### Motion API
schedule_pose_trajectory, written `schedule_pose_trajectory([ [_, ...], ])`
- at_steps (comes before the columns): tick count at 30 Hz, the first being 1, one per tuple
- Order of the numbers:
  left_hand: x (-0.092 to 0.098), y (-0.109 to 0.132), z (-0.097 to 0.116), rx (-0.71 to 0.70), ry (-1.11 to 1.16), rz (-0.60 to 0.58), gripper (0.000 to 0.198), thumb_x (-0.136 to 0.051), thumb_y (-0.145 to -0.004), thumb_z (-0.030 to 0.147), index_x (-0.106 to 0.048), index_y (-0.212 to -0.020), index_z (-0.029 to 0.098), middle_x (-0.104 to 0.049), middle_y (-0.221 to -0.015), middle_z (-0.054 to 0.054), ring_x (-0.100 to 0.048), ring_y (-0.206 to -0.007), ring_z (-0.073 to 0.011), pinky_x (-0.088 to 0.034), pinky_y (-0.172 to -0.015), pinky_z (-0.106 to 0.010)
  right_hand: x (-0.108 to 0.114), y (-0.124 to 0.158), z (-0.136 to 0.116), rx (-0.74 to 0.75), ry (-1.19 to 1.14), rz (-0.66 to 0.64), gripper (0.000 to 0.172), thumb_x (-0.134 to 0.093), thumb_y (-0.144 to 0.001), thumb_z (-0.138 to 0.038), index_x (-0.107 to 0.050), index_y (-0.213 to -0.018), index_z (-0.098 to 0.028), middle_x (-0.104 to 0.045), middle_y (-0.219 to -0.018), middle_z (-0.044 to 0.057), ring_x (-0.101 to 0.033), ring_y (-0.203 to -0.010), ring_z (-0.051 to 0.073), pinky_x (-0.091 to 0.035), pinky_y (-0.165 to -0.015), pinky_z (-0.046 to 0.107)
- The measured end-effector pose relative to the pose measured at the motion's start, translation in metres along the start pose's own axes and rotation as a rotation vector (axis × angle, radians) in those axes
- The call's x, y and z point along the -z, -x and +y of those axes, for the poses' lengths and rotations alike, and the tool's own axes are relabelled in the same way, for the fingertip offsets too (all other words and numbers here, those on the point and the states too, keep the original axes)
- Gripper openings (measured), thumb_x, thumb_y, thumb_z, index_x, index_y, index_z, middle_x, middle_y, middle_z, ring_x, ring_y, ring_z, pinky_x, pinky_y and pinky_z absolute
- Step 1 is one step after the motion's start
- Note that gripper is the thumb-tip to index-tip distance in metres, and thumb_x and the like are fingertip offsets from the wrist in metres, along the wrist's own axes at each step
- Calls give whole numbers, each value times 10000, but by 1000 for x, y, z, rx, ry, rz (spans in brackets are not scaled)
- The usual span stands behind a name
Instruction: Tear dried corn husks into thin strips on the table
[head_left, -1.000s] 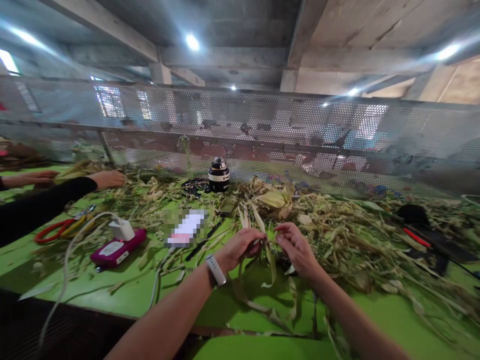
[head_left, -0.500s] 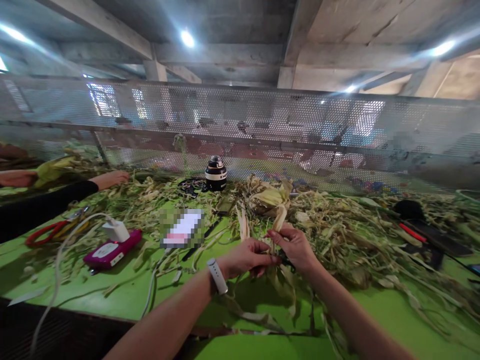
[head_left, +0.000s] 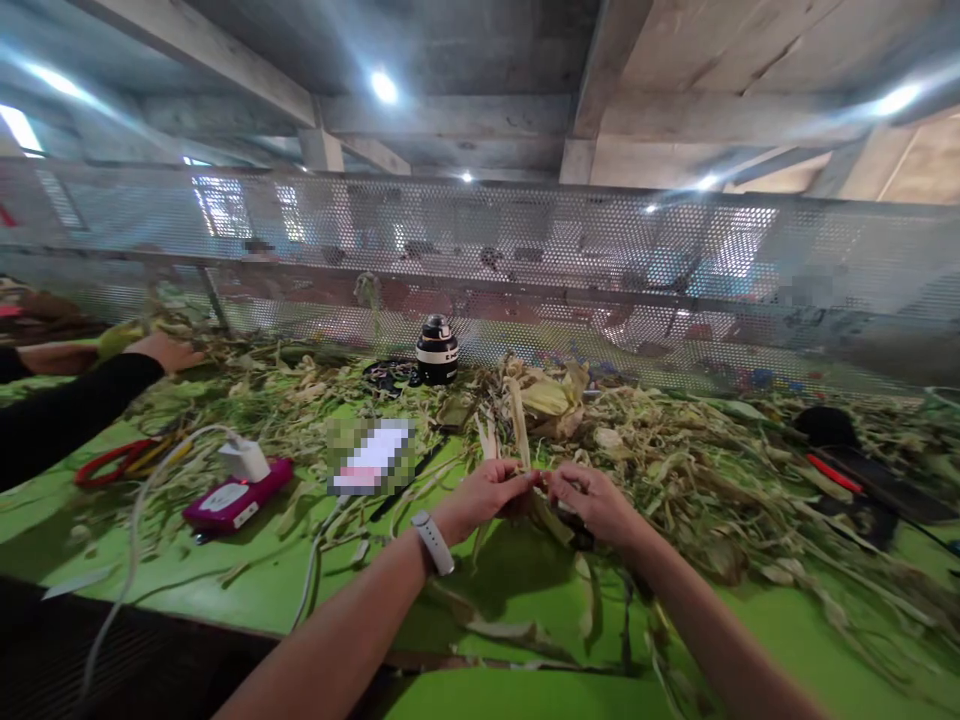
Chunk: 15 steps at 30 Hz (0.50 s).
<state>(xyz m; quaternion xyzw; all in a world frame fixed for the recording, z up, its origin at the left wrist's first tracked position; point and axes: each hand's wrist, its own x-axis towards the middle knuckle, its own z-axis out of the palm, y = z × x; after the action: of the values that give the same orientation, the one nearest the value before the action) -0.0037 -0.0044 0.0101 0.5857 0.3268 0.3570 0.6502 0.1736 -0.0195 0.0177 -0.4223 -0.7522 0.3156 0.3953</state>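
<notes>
My left hand [head_left: 487, 494] and my right hand [head_left: 594, 500] meet above the green table [head_left: 240, 590], fingertips together. Both are closed on a strip of dried corn husk [head_left: 519, 430] that rises between them and hangs down below. A white band sits on my left wrist. A heap of dry husks and leaves [head_left: 675, 460] lies just beyond and to the right of my hands.
A magenta power bank [head_left: 237, 496] with a white charger and cable lies at left, near red-handled scissors [head_left: 112, 460]. A black jar [head_left: 437, 350] stands by the perforated metal fence [head_left: 525, 270]. Another person's black-sleeved arm [head_left: 67, 400] reaches in at far left. Dark tools [head_left: 862, 470] lie at right.
My hands have come closer together and lowered slightly, with the husk strip now upright between them. The other person's hand at left has drawn back toward the left.
</notes>
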Motion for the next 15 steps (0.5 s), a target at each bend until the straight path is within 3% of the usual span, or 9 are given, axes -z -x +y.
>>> schedule_pose_trajectory([
  [6, 0, 0, -5, 13, -29, -90, 394, -668, -643, 509, -537, -699, 142, -513, -485, 53, -433, -415, -51, -290, -420, -185, -3, -4, 5, 97, 239, 209, 338, -481, -839, -407, -551, -582, -199, -522, -623, 18, -493, -641, 167, -386, -630, 281],
  [11, 3, -2, -5, 9, 122, 15, 390, -672, -645, 500, -545, -716, 139, -557, -550, 35, -478, -448, -53, -353, -473, -189, -2, 3, -7, 295, 513, 485, 141, -538, -820, -332, -601, -801, -208, -588, -860, 70, -494, -891, 226, -360, -831, 364],
  [13, 4, -3, -4, -3, 137, 40, 377, -673, -648, 489, -544, -694, 138, -551, -547, 39, -467, -439, -47, -342, -465, -186, -5, 6, -9, 310, 570, 391, 153, -531, -825, -318, -595, -745, -204, -581, -793, 61, -496, -828, 213, -370, -780, 349],
  [15, 4, -4, -2, -19, 121, 66, 369, -674, -648, 480, -534, -649, 139, -546, -533, 41, -450, -426, -43, -326, -451, -186, -9, 6, -6, 312, 560, 198, 194, -512, -840, -301, -583, -691, -199, -572, -718, 48, -497, -753, 192, -374, -717, 322],
])
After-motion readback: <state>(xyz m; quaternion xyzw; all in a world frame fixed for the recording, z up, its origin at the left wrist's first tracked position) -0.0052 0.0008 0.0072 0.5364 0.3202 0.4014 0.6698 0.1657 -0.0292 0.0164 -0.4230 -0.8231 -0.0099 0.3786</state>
